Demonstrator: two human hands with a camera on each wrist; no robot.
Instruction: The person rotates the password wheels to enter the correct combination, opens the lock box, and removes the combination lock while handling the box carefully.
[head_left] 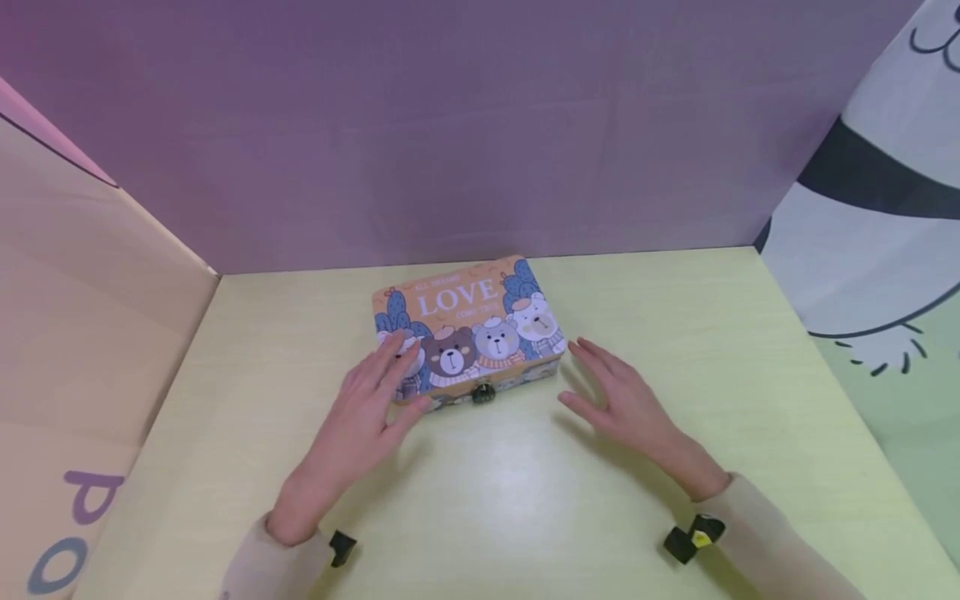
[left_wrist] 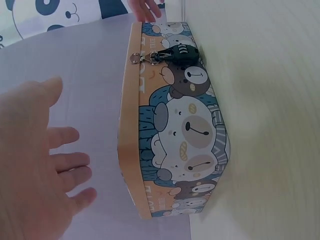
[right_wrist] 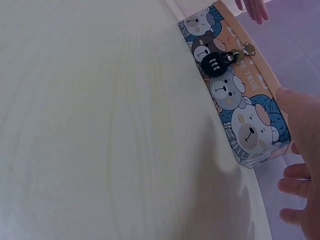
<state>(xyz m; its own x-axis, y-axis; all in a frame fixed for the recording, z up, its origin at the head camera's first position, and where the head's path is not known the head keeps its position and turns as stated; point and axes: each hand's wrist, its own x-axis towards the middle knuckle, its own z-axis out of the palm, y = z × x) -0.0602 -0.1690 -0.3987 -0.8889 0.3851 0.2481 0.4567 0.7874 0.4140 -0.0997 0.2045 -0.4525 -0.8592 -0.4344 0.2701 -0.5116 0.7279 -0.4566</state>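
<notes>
A rectangular box [head_left: 457,312] printed with cartoon bears and the word LOVE lies on the table, lid down and turned at a slight angle. A small black combination padlock [left_wrist: 179,55] hangs from the metal clasp [right_wrist: 249,49] on its front side. My left hand [head_left: 367,404] reaches over the box's front left corner, fingers spread and nearly straight. Off the front right corner is my right hand [head_left: 622,400], its fingers loosely extended and the fingertips close beside the box. Neither hand grips anything.
The pale wooden table [head_left: 495,500] meets a purple cloth wall [head_left: 480,133] behind the box. Printed panels stand at the left and right, one with a cartoon animal [head_left: 885,208]. Each sleeve carries a small black wrist device [head_left: 342,548].
</notes>
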